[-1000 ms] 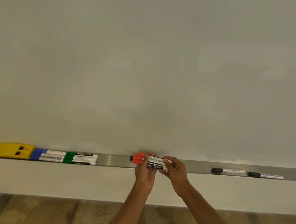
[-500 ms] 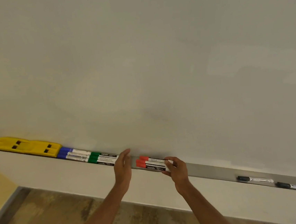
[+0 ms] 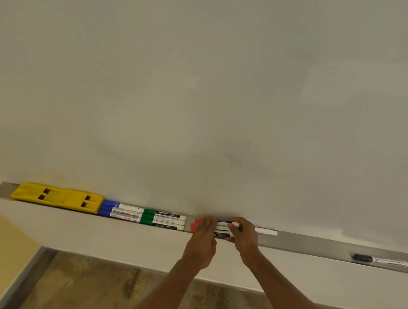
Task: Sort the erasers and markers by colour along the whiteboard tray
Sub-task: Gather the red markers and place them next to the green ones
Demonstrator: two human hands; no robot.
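At the tray's middle, both hands rest on the red markers [image 3: 206, 226].

Nearest, the left hand [image 3: 204, 239] lies with fingers extended, loosely curved over the red caps, while the right hand [image 3: 243, 235] curls its fingers around the barrels' other end; whether either truly grips them I cannot tell. Along the whiteboard tray [image 3: 306, 241], green markers [image 3: 163, 219] sit just left of the red ones, blue markers [image 3: 121, 211] beyond, then the yellow eraser [image 3: 57, 197] farthest left. Two black markers [image 3: 380, 260] lie well apart to the right.
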